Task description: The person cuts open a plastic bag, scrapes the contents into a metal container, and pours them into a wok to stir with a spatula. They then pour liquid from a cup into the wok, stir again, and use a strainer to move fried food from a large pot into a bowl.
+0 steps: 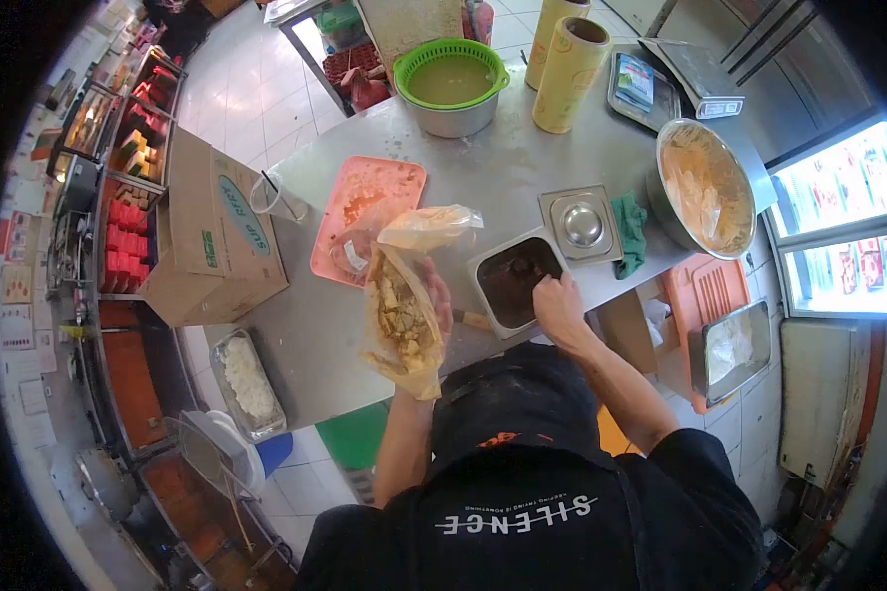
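Note:
A plastic bag of pale brown food pieces [404, 317] lies across my left hand [438, 295], whose fingers wrap round its right side. My right hand [559, 303] is closed at the right rim of a metal container [493, 307] holding dark brown stuff; its fingertips reach inside, and what they hold is hidden. A wooden handle [472, 320] sticks out left of that container. Behind my left hand, a pink tray [331, 212] carries orange-red residue and a clear plastic bag [357, 239].
A metal lid [581, 225] and a green cloth [629, 234] lie right of the container. Farther right stands a large bowl [739, 231]. A green colander [503, 74] in a pot, film rolls [570, 74], a plastic cup [278, 196] and a cardboard box [217, 231] surround the work area.

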